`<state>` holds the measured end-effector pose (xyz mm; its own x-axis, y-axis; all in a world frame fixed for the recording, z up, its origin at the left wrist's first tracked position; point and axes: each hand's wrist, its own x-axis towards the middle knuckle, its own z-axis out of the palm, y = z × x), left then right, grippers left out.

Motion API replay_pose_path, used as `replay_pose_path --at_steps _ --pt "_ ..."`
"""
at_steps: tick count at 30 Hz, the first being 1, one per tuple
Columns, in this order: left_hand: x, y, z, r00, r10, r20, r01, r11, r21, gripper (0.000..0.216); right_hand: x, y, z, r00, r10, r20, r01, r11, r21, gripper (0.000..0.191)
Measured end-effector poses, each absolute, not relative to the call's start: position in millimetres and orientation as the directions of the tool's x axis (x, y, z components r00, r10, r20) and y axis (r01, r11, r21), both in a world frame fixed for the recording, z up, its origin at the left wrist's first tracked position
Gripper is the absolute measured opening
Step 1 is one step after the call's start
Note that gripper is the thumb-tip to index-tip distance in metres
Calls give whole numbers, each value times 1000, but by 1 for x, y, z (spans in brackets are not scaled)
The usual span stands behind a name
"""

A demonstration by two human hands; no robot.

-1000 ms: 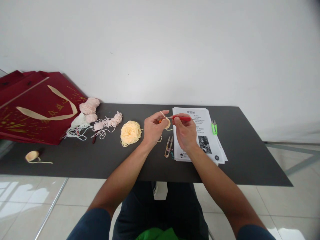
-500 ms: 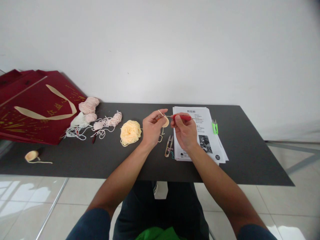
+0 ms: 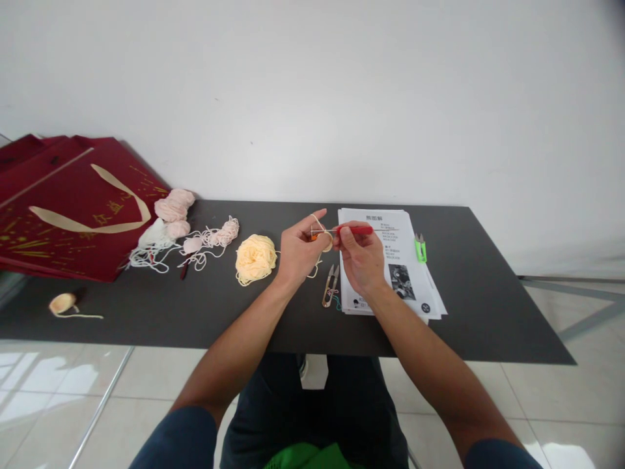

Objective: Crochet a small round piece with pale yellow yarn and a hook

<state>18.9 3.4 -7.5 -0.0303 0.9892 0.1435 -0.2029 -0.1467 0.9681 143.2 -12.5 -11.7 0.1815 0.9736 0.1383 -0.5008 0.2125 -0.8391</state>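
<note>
My left hand (image 3: 297,251) pinches a small round cream crochet piece (image 3: 327,243), with cream yarn looped over its raised forefinger. My right hand (image 3: 362,257) grips a red-handled crochet hook (image 3: 355,229) whose metal tip points left into the piece. Both hands hover above the dark table (image 3: 488,306), just left of a stack of printed sheets (image 3: 398,247). The yarn strand trails down to a cream yarn ball (image 3: 255,258) lying left of my left hand.
Brass thread snips (image 3: 329,286) lie under my hands, green snips (image 3: 418,248) right of the sheets. Pink and white yarn tangles (image 3: 188,238) lie at the left, beside red gift bags (image 3: 63,208). A small cream crocheted cup (image 3: 62,303) sits near the table's left front edge.
The hands shifted only slightly. The hook tip has worked a little back and forth at the crochet piece, and my left forefinger has lifted the yarn a bit.
</note>
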Motion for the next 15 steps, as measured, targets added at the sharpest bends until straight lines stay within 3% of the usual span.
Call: replay_pose_path --at_steps 8,15 --pt "20 3 -10 -7 988 152 -317 -146 937 42 146 -14 -13 116 984 135 -589 177 -788 25" --pt "19 6 -10 -75 976 204 -306 -217 927 44 149 -15 -11 18 996 87 -600 80 -796 19"
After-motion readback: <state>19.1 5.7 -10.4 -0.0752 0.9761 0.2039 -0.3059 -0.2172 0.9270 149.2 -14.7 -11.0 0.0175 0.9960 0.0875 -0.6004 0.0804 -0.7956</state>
